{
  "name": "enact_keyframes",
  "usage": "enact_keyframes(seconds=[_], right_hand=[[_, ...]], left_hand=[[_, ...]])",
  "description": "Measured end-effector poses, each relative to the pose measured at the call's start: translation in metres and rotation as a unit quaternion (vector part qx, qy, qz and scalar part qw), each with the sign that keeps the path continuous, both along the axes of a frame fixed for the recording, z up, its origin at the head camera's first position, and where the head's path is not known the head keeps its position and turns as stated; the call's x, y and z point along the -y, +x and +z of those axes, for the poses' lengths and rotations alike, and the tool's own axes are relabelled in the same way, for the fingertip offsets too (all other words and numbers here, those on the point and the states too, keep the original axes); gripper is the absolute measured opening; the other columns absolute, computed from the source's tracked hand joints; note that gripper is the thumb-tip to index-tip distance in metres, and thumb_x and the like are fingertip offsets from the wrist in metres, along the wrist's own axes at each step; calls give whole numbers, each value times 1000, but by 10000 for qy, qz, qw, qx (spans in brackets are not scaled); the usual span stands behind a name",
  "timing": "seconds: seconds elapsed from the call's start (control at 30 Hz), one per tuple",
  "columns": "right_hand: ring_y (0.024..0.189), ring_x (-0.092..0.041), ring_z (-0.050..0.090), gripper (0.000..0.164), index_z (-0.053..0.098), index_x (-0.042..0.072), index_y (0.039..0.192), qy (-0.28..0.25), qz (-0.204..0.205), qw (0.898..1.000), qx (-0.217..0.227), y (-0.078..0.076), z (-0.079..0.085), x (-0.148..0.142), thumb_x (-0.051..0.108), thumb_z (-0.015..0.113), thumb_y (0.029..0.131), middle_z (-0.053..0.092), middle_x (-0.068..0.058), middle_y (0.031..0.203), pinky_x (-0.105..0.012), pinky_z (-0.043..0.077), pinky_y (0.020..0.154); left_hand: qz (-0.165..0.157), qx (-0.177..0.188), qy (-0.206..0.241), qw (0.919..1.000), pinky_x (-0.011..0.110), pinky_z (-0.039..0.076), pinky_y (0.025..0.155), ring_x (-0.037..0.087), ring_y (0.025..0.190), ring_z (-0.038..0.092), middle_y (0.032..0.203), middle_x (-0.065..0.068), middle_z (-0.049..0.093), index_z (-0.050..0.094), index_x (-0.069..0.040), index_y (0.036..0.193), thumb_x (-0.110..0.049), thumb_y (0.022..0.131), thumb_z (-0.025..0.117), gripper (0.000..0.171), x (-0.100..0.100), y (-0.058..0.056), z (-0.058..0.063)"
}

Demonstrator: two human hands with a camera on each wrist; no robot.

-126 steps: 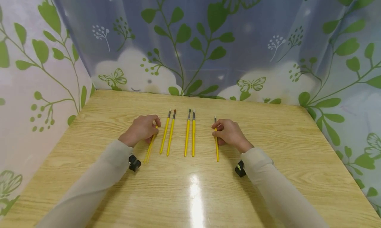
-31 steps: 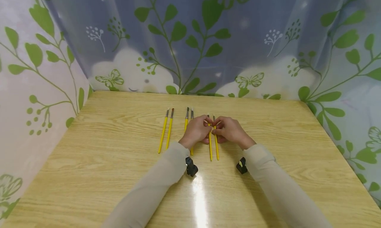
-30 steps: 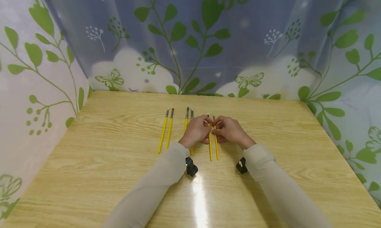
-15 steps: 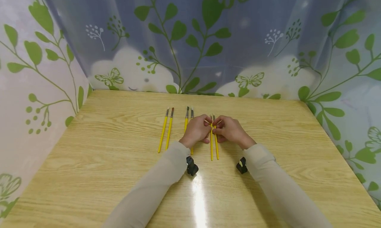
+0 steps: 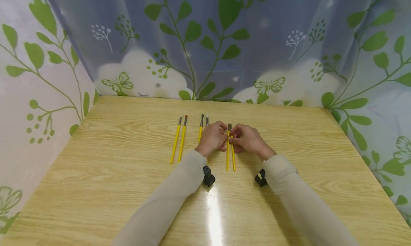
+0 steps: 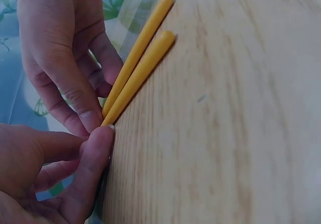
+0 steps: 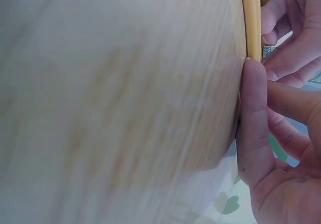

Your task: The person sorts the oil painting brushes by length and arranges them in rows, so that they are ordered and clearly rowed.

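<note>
In the head view several yellow-handled paintbrushes lie on the table. My left hand (image 5: 212,137) pinches a paintbrush (image 5: 227,158) by its upper part, the thumb lying along it. Just to the right, my right hand (image 5: 248,139) pinches a second paintbrush (image 5: 233,160). The two bristle ends nearly meet, and the handle ends spread slightly apart. The left wrist view shows both handles (image 6: 135,78) side by side, with the left thumb (image 6: 95,148) at the nearer one. The right wrist view shows the right thumb (image 7: 255,93) against a yellow handle (image 7: 252,23).
Left of the hands lies a pair of paintbrushes, one white-tipped (image 5: 175,142) and one red-tipped (image 5: 183,139). Another pair, including a dark-tipped paintbrush (image 5: 201,126), is partly hidden by the left hand. A leaf-patterned curtain (image 5: 205,53) hangs behind the wooden table (image 5: 112,160).
The left hand has carried a paintbrush from the left of the row across to the right hand's one. Over the last second that brush has drawn closer beside it. The right hand has hardly moved.
</note>
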State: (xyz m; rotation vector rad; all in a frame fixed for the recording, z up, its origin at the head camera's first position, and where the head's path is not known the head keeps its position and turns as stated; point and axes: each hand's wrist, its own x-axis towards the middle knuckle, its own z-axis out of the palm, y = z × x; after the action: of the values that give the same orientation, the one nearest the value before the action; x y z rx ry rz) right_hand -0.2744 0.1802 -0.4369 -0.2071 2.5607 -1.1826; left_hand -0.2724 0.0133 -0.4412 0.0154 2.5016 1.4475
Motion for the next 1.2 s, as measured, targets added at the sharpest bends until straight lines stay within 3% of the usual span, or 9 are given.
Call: enact_keyframes(seconds=[0.33,1.2], right_hand=[[71,-14,76,21,65,-2,123,6,-58,9999,85,3,1,0,5,73,105,67,-16,108,-32,67,70],[68,-12,74,20,67,-1,122,190,-8,9998,-44,1,1,-3,8,73,105,69,-15,108,-31,66,67]], left_hand=[[-10,-121,-187,9998,22,58,55,13,55,70,122,9,69,67,-9,134,-2,103,67,32,-1,1,-1],[33,-45,156,9999,26,62,57,13,55,67,115,9,67,67,-6,131,5,101,63,32,0,6,2]])
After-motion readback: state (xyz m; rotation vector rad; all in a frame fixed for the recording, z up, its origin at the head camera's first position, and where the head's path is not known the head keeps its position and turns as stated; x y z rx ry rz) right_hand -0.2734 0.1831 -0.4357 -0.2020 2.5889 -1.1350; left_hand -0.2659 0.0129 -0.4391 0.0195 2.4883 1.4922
